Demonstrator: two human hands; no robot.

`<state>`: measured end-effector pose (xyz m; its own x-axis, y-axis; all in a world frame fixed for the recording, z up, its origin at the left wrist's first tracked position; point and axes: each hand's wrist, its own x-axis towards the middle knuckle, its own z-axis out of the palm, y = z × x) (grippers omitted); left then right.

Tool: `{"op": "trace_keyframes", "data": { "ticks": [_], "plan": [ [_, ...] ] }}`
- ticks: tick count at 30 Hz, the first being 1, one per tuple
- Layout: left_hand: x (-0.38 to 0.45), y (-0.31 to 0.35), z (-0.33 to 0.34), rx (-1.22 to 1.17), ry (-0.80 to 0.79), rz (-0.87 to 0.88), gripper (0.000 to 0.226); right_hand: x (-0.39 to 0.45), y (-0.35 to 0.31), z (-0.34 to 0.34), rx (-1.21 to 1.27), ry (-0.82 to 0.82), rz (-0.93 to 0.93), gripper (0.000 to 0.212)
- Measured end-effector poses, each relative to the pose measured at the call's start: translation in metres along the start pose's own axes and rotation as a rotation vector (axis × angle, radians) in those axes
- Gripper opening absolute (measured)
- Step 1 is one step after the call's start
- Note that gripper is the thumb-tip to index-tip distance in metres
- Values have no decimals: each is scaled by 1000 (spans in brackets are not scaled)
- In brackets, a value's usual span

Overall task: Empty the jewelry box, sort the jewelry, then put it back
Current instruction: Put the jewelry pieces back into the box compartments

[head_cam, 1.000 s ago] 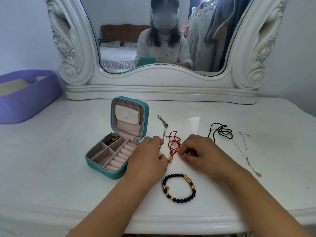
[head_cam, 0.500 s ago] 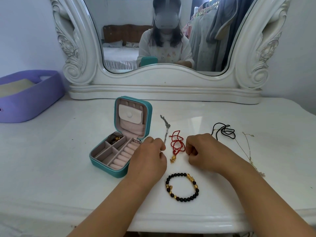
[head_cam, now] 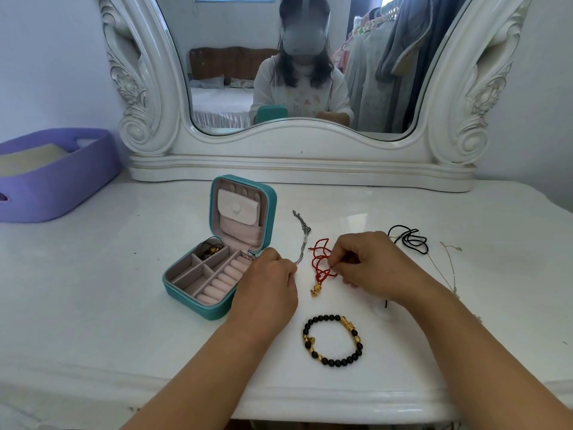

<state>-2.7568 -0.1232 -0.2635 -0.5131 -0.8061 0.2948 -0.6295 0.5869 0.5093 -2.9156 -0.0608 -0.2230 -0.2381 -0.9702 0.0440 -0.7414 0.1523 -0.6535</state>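
Here the right hand (head_cam: 369, 263) pinches the red cord (head_cam: 322, 262), charm trailing toward six o'clock; the left hand (head_cam: 266, 283), curled, touches the silver chain (head_cam: 302, 240), its grip unclear.

The left hand (head_cam: 266, 283) covers the silver chain's (head_cam: 303, 237) lower end and a corner of the jewelry box (head_cam: 198, 302). The right hand (head_cam: 375, 268) hides part of the red cord (head_cam: 321, 262); its fingertip grip can't be made out.
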Motion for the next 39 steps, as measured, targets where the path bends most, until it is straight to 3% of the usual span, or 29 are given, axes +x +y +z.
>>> {"op": "trace_keyframes", "data": {
  "ticks": [5,10,15,20,25,30,34,39],
  "plan": [
    [-1,1,-1,-57,12,-9,28,9,-18,8,187,26,-81,16],
    [-1,0,-3,-96,43,-2,21,22,-26,28,55,-78,-149,12],
    [-3,0,-3,-152,43,-11,28,21,-17,26,102,-100,-115,18],
    [-2,5,2,-71,68,83,27,13,5,-2,177,34,-46,20],
    [9,21,8,69,18,122,42,-3,36,-33,164,188,54,20],
    [19,29,14,150,2,153,19,-26,63,-53,177,319,132,15],
    [24,35,13,131,-45,176,19,-43,82,-69,177,413,198,12],
    [24,57,15,-65,-114,115,18,-57,94,-78,196,425,276,10]
  ]
}}
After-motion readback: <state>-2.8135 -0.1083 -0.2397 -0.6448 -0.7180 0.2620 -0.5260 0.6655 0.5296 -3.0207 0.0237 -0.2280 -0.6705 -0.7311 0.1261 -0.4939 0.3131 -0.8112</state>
